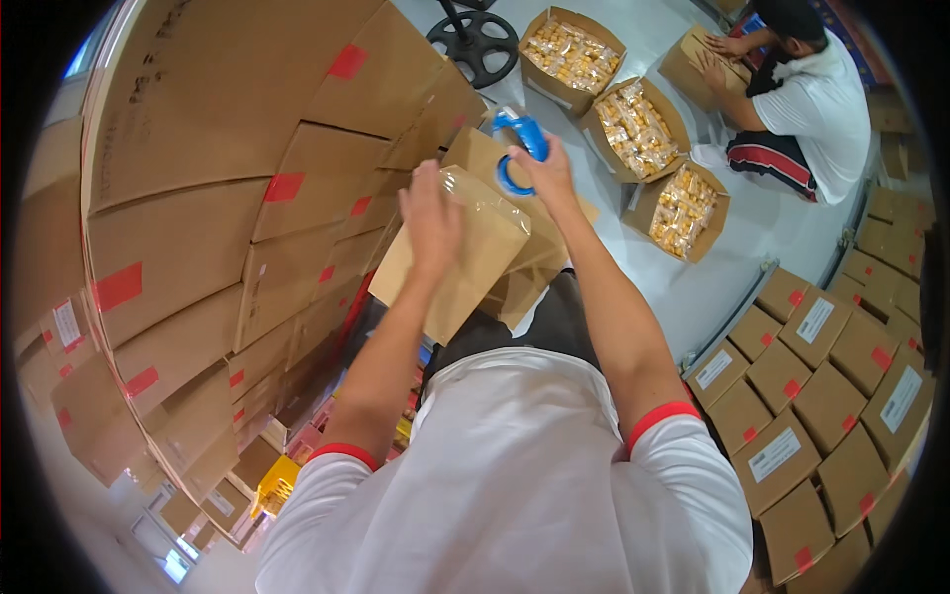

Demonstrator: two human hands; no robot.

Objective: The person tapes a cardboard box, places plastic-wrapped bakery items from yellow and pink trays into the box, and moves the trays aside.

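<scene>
A cardboard box [460, 260] sits tilted in front of my body, with shiny clear tape [486, 197] across its far end. My left hand [434, 223], slightly blurred, lies flat over the box's left side with fingers stretched out. Whether it presses on the cardboard or hovers just above, I cannot tell. In my right hand [548, 167] is a blue hand-held tape dispenser [528, 137], just beyond the box's far right corner. Behind and under the box, more brown cardboard [475, 152] shows, partly covered.
Tall stacked cartons [171, 252] with red tape rise close on my left. Several open boxes [571, 56] of bagged yellow items stand on the floor ahead, near a black wheeled base [473, 44]. A co-worker [809, 111] crouches over another box [701, 70]. Labelled cartons [824, 401] fill the right.
</scene>
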